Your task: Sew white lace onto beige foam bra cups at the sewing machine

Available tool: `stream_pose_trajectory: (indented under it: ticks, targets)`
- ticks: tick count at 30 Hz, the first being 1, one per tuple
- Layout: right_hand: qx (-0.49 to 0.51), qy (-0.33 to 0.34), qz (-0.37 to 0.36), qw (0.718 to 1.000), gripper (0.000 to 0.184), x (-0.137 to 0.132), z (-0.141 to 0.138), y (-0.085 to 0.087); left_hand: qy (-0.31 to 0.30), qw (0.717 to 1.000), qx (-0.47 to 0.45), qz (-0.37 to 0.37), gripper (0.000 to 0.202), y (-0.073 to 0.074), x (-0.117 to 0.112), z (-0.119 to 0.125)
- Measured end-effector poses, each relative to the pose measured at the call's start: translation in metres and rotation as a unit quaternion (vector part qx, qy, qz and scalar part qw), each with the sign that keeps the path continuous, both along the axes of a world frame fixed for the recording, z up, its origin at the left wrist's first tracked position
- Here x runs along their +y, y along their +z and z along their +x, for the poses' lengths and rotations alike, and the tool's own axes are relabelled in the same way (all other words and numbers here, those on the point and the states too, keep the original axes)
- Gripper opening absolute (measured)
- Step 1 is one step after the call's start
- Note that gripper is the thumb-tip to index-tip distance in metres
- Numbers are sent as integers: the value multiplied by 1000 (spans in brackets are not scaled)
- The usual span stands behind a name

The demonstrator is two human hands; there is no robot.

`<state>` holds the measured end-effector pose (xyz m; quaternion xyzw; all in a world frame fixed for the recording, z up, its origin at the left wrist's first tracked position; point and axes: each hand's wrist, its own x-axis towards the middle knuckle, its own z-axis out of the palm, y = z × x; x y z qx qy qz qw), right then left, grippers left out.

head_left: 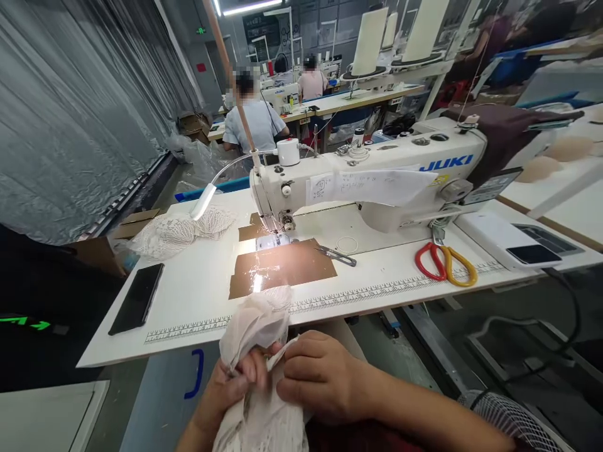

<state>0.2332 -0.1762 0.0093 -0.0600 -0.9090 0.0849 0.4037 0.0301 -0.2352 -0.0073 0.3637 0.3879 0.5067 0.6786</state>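
Observation:
Both my hands hold a bunched piece of white lace fabric [257, 326] below the front edge of the white sewing table [198, 295]. My left hand [230, 386] grips the fabric from the left with fingers curled into it. My right hand [325, 376] pinches it from the right. The top of the fabric rests against the table edge. Beyond it stands a white JUKI sewing machine [377, 182], its needle area [276, 229] lit by a gooseneck lamp [203, 201].
A black phone [136, 298] lies at the table's left. A pile of white lace [176, 229] sits at the back left. Thread snips [336, 254] and red-and-yellow scissors [445, 263] lie to the right. Brown patches [282, 267] cover the machine bed. Other people work at the back.

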Motion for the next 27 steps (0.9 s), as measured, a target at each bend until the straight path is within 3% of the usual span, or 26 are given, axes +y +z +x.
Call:
stream_pose_trajectory:
  ticks: [4, 6, 7, 9, 11, 12, 15, 17, 18, 20, 22, 25, 27]
  targets:
    - [-62, 29, -37, 997, 10, 13, 6, 2, 78, 996, 15, -31, 18, 16, -3, 4]
    - [-76, 30, -81, 993, 27, 32, 24, 3, 123, 992, 20, -31, 20, 26, 3, 3]
    - [-60, -8, -106, 993, 34, 45, 37, 3, 142, 989, 22, -31, 20, 33, 7, 1]
    - [-63, -176, -131, 974, 28, 76, 66, 1, 175, 984, 34, -28, 22, 49, 17, -8]
    - [-149, -369, -134, 908, 28, 107, 93, -1, 196, 977, 80, -20, 27, 70, 31, -24]
    - [-226, -426, -133, 866, 29, 121, 104, -1, 205, 972, 116, -10, 30, 81, 40, -33]
    - [-295, -437, -138, 838, 25, 149, 120, -3, 201, 943, 262, 40, 37, 115, 78, -65]
    - [-309, -434, -137, 835, 27, 157, 118, -4, 199, 888, 408, 75, 33, 126, 109, -85]
    - [-315, -436, -137, 832, 28, 159, 115, -4, 149, 859, 485, 72, 35, 127, 126, -93]
    - [-319, -443, -139, 826, 28, 160, 111, -6, 26, 766, 641, 38, 48, 115, 154, -103]
    - [-311, -452, -146, 823, 28, 158, 111, -7, -12, 670, 739, 63, 53, 90, 173, -105]
    - [-275, -479, -163, 818, 25, 152, 125, -2, -9, 625, 769, 134, 64, 45, 178, -97]
    - [-236, -513, -171, 807, 26, 148, 142, 4, 7, 597, 787, 156, 65, 24, 172, -91]
